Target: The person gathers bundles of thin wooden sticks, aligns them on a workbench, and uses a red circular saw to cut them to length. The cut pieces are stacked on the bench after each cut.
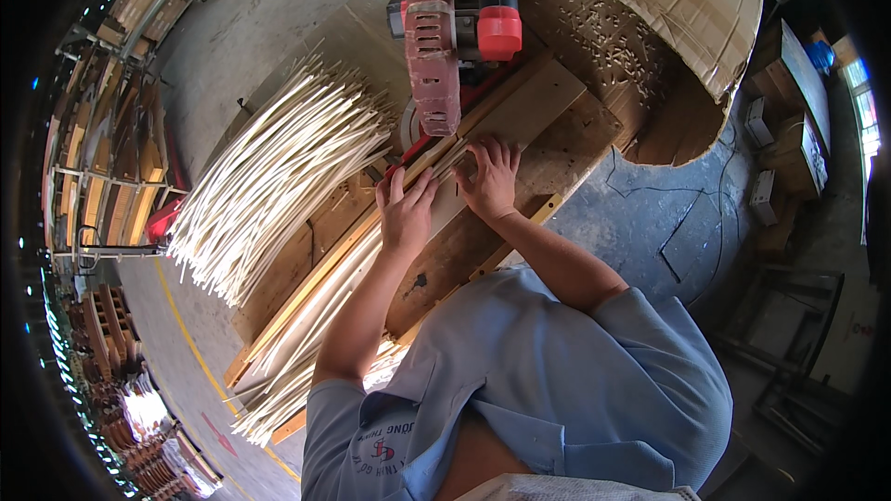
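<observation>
My left hand (406, 215) presses on thin pale wooden rods (345, 269) lying along a wooden fence strip (311, 288), its fingers bent over them. To its right, my right hand (490, 178) pinches the ends of the rods, thumb and fingers close together. Just beyond both hands stands a red miter saw (432, 65), its slotted blade guard raised above the fence. The blade itself is hidden. A large pile of pale rods (278, 176) lies on the bench to the left. More rods (278, 399) stick out past the bench's near left end.
A cardboard sheet (687, 0) curves around the bench's far right, with many short cut pieces (617, 46) on it. Racks of wood (111, 158) line the left side. Cartons (766, 195) and a cable (668, 187) are on the right.
</observation>
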Demonstrator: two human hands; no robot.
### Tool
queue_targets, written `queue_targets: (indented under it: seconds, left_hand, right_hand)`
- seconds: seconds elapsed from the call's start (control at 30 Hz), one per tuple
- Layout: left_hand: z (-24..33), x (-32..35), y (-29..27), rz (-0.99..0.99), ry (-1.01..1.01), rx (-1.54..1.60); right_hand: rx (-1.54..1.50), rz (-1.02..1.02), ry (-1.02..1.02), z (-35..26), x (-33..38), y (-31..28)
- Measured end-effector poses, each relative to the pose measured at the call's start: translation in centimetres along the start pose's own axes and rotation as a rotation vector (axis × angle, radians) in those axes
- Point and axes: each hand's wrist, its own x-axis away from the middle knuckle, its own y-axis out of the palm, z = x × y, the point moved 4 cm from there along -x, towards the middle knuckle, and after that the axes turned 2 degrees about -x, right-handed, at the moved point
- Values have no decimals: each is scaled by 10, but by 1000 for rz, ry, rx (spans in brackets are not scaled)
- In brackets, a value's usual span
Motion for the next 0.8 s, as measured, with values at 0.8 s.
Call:
queue_targets:
  seconds: [0.8]
  left_hand:
    - [0,1,0,20,4,-14]
  right_hand:
    - [32,-16,-6,1,2,4]
